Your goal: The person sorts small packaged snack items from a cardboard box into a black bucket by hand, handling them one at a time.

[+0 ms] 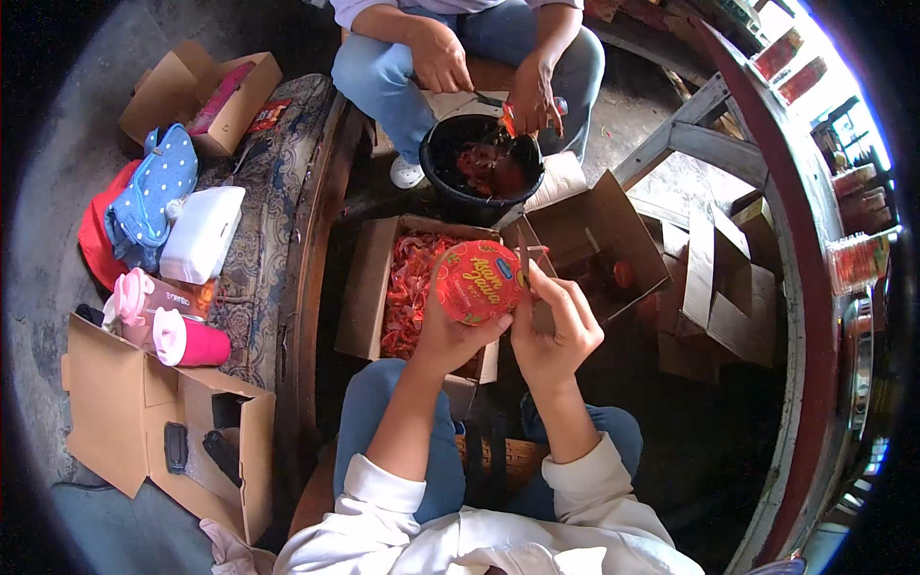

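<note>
One red round pack (471, 287) up now, face to the wearer, held on the near side of the one black bucket (434, 196), our landmark. Two hands on it: the left hand (446, 335) is cupped closed around its lower edge, thumb across the front; the right hand (563, 321) is half curled at its right edge, fingers bent, pinching a slim piece (524, 254), kind too small to tell.

Two open cartons just this side of the bucket: a wrapper carton (359, 302), heaped with red wrappers (407, 287) too tangled to count, and a second carton (570, 235) to its right.

Beyond the bucket, one co-worker, two hands: one hand (439, 59) closed on a dark-bladed tool (487, 99), the other hand (533, 96) gripping one orange-red packet (508, 119) above the rim.

Well left of the bucket: two lidded tumblers (199, 343), one white box (203, 235), one blue dotted pouch (149, 206).
</note>
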### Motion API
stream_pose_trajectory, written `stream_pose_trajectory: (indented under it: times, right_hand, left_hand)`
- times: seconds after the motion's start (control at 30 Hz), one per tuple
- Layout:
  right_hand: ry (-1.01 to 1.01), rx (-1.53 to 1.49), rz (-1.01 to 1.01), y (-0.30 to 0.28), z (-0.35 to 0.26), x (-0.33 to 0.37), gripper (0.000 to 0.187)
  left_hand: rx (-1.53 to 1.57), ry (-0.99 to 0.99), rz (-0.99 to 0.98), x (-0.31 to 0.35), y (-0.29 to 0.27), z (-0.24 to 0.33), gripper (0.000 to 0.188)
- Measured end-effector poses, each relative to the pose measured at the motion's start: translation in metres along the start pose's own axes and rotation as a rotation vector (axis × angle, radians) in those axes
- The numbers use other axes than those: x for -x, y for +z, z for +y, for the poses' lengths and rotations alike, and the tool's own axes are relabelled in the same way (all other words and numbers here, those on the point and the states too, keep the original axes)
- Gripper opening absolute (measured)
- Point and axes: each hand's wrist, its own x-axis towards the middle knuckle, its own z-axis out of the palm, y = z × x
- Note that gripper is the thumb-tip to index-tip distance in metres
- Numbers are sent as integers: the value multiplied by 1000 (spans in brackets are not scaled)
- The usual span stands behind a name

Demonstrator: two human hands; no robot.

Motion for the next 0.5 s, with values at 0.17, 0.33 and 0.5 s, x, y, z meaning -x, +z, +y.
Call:
stream_pose_trajectory:
  times: [0.17,0.33,0.5]
  right_hand:
    - [-21,-36,-16,-2,-4,-3,32]
    - [-65,-15,-25,-2,-3,-3,31]
    - [2,-45,-11,2,-6,-1,34]
  left_hand:
    - [9,-9,-28,-2,-4,10,74]
    - [26,-26,-33,-1,-9,7,75]
    - [64,2,-23,-2,-9,8,74]
